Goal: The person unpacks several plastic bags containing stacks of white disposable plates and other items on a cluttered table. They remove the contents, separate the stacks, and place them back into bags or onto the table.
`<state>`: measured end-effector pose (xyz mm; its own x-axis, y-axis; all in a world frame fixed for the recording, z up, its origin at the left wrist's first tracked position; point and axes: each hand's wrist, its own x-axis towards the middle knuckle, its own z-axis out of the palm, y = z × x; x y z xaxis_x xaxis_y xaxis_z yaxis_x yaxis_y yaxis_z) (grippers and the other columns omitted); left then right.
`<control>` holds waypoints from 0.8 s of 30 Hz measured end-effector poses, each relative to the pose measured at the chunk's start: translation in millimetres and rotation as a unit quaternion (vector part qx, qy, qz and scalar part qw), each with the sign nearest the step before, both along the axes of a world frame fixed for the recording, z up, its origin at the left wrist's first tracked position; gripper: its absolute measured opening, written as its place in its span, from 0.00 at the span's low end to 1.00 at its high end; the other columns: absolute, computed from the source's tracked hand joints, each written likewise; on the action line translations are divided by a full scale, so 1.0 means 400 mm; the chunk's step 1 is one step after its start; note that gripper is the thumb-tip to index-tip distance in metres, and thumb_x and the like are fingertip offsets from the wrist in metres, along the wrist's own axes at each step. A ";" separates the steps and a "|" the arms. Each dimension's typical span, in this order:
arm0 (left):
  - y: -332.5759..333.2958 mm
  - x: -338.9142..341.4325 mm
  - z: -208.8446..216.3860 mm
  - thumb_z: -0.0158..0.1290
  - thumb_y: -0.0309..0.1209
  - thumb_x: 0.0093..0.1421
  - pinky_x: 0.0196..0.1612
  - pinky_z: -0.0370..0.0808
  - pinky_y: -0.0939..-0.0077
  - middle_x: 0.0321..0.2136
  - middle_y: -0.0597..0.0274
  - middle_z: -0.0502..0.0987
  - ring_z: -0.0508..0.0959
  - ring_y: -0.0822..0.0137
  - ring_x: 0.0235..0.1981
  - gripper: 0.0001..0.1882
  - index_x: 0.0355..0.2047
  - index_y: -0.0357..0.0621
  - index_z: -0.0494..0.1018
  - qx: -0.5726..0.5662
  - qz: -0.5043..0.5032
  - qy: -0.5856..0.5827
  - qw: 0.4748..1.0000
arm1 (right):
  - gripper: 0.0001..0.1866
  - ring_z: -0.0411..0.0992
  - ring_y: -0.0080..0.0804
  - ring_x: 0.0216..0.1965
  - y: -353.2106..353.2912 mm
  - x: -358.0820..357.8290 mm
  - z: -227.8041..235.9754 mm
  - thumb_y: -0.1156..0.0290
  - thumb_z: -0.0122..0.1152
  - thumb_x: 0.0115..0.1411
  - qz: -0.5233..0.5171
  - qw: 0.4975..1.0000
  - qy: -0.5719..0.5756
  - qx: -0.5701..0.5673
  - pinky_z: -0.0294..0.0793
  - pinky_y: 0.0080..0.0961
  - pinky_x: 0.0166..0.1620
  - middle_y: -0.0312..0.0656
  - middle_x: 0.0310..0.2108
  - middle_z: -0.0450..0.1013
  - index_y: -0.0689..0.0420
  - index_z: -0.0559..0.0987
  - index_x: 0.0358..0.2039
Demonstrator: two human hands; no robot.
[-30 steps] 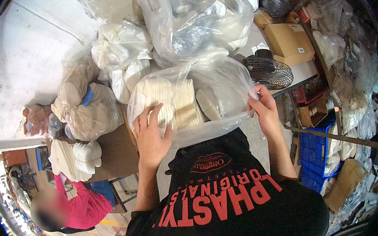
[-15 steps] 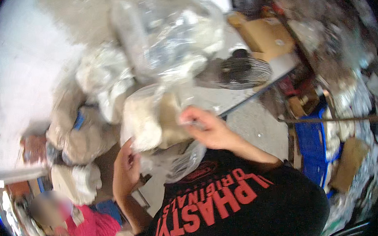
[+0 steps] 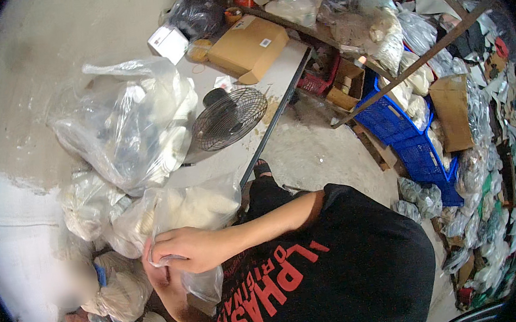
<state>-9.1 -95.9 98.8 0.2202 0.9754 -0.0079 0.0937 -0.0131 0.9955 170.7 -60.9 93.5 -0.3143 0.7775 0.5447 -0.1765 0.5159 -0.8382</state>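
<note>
Bag (image 3: 179,209): held at the table's (image 3: 281,75) edge, cream contents (image 3: 203,205) seen through it.
Right hand (image 3: 193,249): clenched on the bag.
Left hand (image 3: 159,272): partly hidden; its grasp cannot be told.
Fan (image 3: 229,120): set beyond the bag.

Two hands (image 3: 193,249), one held bag (image 3: 198,203), one fan (image 3: 229,120), two blue crates (image 3: 384,115) show.

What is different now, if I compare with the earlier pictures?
The right hand has left the bag's right edge and crossed leftward to meet the left hand; its fingers now grip gathered plastic of the clear bag. The left hand has left the pale stack inside. The view swung right. The fan and cardboard box stayed put.
</note>
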 end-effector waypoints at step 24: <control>0.012 -0.170 -0.075 0.57 0.41 0.65 0.70 0.53 0.45 0.68 0.41 0.64 0.60 0.41 0.70 0.20 0.51 0.42 0.71 0.178 -0.056 0.418 0.889 | 0.21 0.72 0.29 0.38 0.118 0.074 -0.155 0.56 0.39 0.79 0.021 0.949 0.184 -0.256 0.72 0.30 0.50 0.37 0.31 0.74 0.57 0.77 0.41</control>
<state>-76.9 -91.3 68.9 0.3790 0.9210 0.0896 0.7768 -0.3693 0.5100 200.1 -13.5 31.7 -0.2124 0.9607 0.1786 -0.5169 0.0446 -0.8549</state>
